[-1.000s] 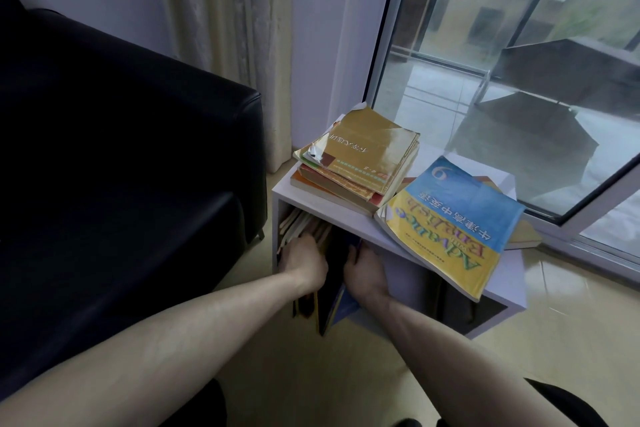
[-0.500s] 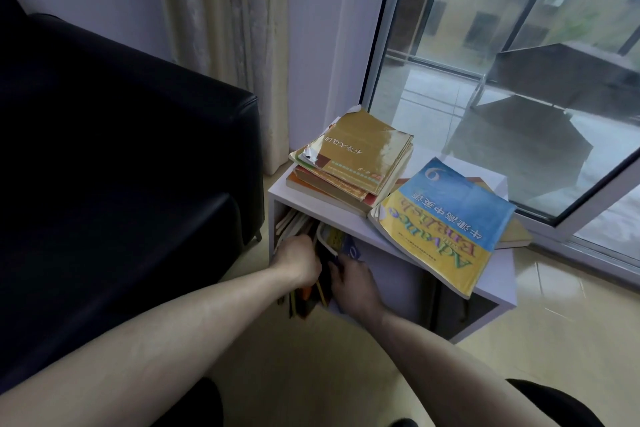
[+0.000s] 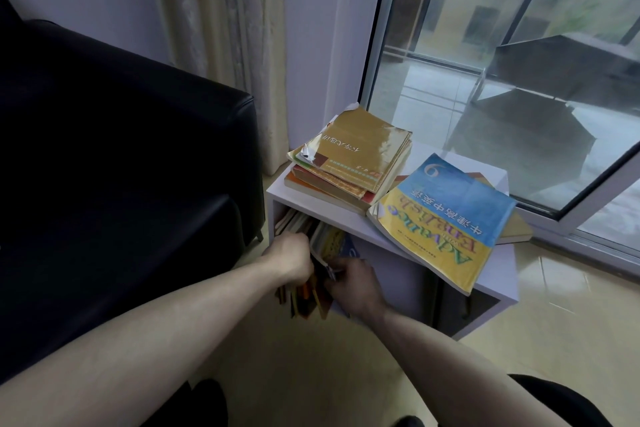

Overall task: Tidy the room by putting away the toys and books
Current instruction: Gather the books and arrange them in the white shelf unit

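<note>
Both hands work in the low white shelf [image 3: 498, 263] to stand books up. The left hand [image 3: 291, 258] grips upright books [image 3: 304, 298]; the right hand [image 3: 353, 282], at 3 o'clock, pinches a yellow book [image 3: 327, 243].

Blue-and-yellow book [image 3: 446, 218] (black sofa [image 3: 121, 156])

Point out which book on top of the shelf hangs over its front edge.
The blue-and-yellow English textbook; its yellow end juts past the white shelf, while the stacked books sit fully on top.

Dim daylight from window [image 3: 502, 62]; glare on gold book cover [image 3: 363, 146]; wide-angle edge distortion.
</note>
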The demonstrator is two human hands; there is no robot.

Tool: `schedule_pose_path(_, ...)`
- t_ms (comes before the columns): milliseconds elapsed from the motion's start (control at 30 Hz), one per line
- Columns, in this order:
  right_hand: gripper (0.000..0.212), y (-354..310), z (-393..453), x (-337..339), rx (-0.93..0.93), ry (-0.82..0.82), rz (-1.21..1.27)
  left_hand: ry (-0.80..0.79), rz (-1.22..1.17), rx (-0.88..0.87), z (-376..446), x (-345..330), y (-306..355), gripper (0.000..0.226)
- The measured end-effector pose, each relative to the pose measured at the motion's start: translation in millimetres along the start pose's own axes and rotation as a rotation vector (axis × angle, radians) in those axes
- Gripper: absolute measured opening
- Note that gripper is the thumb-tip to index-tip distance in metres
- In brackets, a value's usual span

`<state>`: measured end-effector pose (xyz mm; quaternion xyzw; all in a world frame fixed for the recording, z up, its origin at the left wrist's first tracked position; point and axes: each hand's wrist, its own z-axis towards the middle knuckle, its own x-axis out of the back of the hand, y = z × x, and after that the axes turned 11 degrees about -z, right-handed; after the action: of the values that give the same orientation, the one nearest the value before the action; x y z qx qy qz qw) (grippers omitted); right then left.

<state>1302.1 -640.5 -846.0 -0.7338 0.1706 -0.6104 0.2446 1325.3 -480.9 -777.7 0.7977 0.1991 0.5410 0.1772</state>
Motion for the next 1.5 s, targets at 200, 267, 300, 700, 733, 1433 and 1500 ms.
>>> schedule_pose_path(200, 0.030, 0.5, -2.5, 0.3, 0.002, 0.003, -0.034, -0.042, 0.035, 0.015, -1.9, 3.6, 1.4, 0.006)
schedule_pose_path(267, 0.033, 0.7, -3.7, -2.2, 0.011, 0.003, -0.049, -0.057, 0.043, 0.029, -3.8, 3.1, 2.1, 0.010)
schedule_pose_path(300, 0.036, 0.2, -3.9, -3.7, 0.016, 0.009, -0.058, -0.059, 0.041, 0.032, -4.1, 2.6, 2.3, 0.012)
schedule_pose_path(700, 0.060, 13.9, 7.3, -19.5, -0.003, -0.080, -0.064, -0.089, -0.036, 0.032, -9.8, 13.8, 5.0, 0.011)
schedule_pose_path(733, 0.062, 16.2, 10.2, -21.3, -0.019, -0.089, -0.070, -0.086, -0.037, 0.026, -10.1, 13.8, 5.7, 0.010)
schedule_pose_path(1433, 0.099, 33.6, 31.6, -44.9, -0.151, -0.148, -0.100, -0.075, -0.064, 0.038, -7.0, 16.6, 5.0, 0.019)
schedule_pose_path(1500, 0.101, 31.3, 30.3, -42.3, -0.161, -0.174, -0.108, -0.081, -0.063, 0.041, -7.7, 18.7, 5.3, 0.018)
